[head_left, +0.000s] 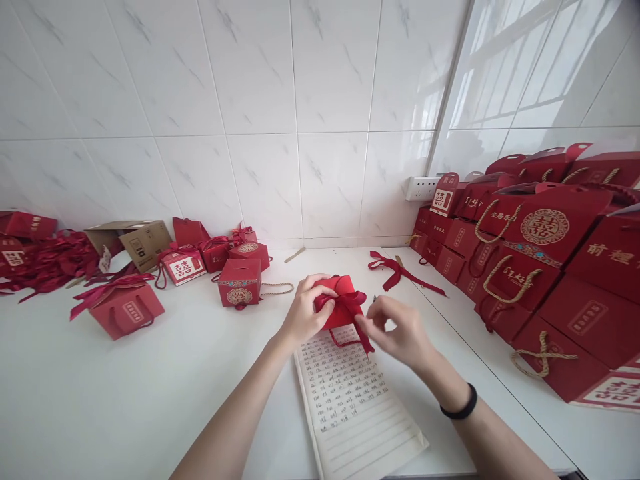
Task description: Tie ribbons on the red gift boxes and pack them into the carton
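Forearms frame a handwritten notebook; the red gift box is over its far end. Left hand: fingers grip the satin bow. Right hand: fingers at the ribbon tail, grip unclear. Steady the bow; draw the ribbon tail gently, without twisting.

The left hand holds a small red box with a dark red bow at the far end of a handwritten notebook; the right hand pinches the bow's ribbon tail. Stacked red boxes fill the table's right side, a cardboard box the far left.
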{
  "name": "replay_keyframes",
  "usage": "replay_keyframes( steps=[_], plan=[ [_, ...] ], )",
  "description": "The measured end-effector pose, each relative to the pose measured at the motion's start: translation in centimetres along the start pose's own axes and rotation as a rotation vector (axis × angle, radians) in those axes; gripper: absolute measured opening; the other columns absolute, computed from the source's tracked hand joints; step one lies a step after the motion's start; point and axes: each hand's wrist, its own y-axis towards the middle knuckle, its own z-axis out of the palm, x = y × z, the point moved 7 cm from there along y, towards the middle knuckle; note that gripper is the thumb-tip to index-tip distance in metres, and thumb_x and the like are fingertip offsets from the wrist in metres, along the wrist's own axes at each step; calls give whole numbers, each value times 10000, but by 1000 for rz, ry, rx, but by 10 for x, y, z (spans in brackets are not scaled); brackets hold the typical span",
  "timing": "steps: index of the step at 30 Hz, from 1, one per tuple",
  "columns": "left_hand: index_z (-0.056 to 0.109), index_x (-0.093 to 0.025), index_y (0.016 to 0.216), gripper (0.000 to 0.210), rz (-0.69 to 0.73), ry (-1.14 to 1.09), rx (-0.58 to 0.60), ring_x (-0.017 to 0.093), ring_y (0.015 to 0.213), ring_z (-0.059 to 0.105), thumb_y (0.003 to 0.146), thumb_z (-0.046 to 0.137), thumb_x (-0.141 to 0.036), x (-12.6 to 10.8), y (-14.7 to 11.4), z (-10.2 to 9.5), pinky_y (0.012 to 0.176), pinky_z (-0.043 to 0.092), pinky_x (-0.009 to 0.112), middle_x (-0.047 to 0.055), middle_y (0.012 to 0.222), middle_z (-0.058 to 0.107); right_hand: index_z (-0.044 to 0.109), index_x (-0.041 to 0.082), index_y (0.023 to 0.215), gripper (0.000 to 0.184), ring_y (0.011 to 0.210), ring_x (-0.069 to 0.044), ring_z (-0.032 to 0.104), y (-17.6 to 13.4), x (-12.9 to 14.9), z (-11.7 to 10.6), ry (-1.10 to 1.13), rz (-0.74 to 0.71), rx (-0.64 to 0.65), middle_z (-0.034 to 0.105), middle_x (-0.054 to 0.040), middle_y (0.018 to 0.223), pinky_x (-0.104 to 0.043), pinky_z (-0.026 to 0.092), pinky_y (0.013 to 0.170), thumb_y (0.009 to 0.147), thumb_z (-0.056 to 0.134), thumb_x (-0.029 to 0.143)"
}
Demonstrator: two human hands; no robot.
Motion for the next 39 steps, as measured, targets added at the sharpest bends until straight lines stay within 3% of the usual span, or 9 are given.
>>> replay_keyframes(
  steps=[3, 6, 9, 13, 18, 22, 25, 31, 39],
  plan=[
    [647, -224, 843, 157, -17, 4, 17, 210, 1207, 452, 843, 490, -219, -1, 0, -2, 1072, 346, 412, 31, 1216, 533, 532, 150, 776, 167, 600, -115, 475, -13, 28, 30, -115, -302, 94, 527, -41, 708, -222, 423, 518, 925, 504, 221],
    [651, -228, 874, 155, -35, -3, 39, 206, 1213, 453, 842, 500, -240, 0, 1, -4, 1074, 349, 402, 26, 1231, 532, 566, 135, 872, 138, 734, -161, 508, -21, 40, 53, -254, -401, 159, 563, -86, 839, -274, 468, 625, 941, 451, 166],
    [657, -237, 939, 185, -43, -35, 85, 197, 1219, 460, 851, 497, -267, 2, 1, -4, 1074, 361, 379, 25, 1272, 510, 574, 117, 1010, 163, 854, -201, 523, -21, 42, 65, -375, -403, 186, 597, -109, 981, -330, 470, 721, 943, 426, 136],
    [666, -248, 975, 231, -47, -57, 118, 193, 1219, 469, 879, 462, -299, 5, 0, -5, 1072, 373, 367, 24, 1290, 503, 531, 78, 1161, 251, 891, -212, 523, -21, 38, 70, -475, -389, 178, 593, -129, 1093, -342, 451, 718, 957, 395, 135],
    [657, -220, 945, 216, 3, -62, 46, 189, 1138, 525, 882, 456, -264, 2, 2, -9, 1015, 418, 374, 46, 1175, 584, 553, 83, 1145, 253, 844, -216, 536, -23, 34, 68, -560, -381, 115, 590, -117, 951, -336, 441, 673, 935, 413, 92],
    [643, -204, 894, 189, 14, -87, -33, 181, 1040, 575, 873, 472, -279, -1, 3, -14, 962, 445, 363, 46, 1031, 644, 600, 106, 1008, 270, 1076, -249, 497, -25, 33, 70, -556, -400, 123, 568, -145, 1092, -368, 446, 809, 939, 345, 50],
    [642, -197, 864, 188, 5, -111, -27, 196, 1049, 576, 847, 461, -247, 0, 2, -17, 950, 453, 367, 58, 1049, 647, 603, 111, 927, 300, 1179, -237, 451, -27, 33, 74, -533, -425, 144, 541, -150, 1211, -375, 428, 880, 950, 311, 49],
    [631, -195, 798, 161, -29, -145, 17, 210, 1057, 572, 766, 474, -179, 3, 1, -16, 950, 448, 376, 64, 1126, 624, 529, 109, 1231, 386, 1189, -250, 442, -27, 33, 79, -606, -443, 197, 557, -103, 1265, -398, 412, 874, 948, 272, 54],
    [645, -176, 793, 178, -157, -303, -11, 190, 1022, 590, 813, 530, -310, 12, 4, -12, 929, 455, 338, 74, 1092, 622, 539, 96, 1227, 383, 1165, -257, 450, -27, 34, 78, -626, -416, 154, 541, -126, 1275, -368, 405, 812, 884, 372, 58]
  ],
)
